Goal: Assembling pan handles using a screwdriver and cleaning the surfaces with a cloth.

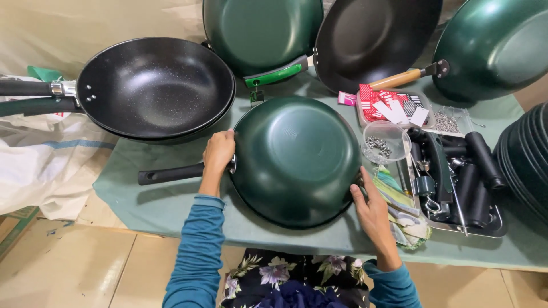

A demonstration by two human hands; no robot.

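Observation:
A dark green pan (294, 159) lies upside down on the green cloth (148, 194), its black handle (168, 173) pointing left. My left hand (218, 153) grips the pan's rim where the handle joins it. My right hand (371, 210) rests flat against the pan's right rim, fingers apart, next to a folded cloth (405, 219).
Black pans (154, 85) are stacked at the left. Green and black pans (260, 28) lean at the back, more pans (528, 154) are stacked at the right edge. A metal tray (491, 225) holds black handles and tools. A small clear bowl (383, 142) holds screws, beside red tags (382, 102).

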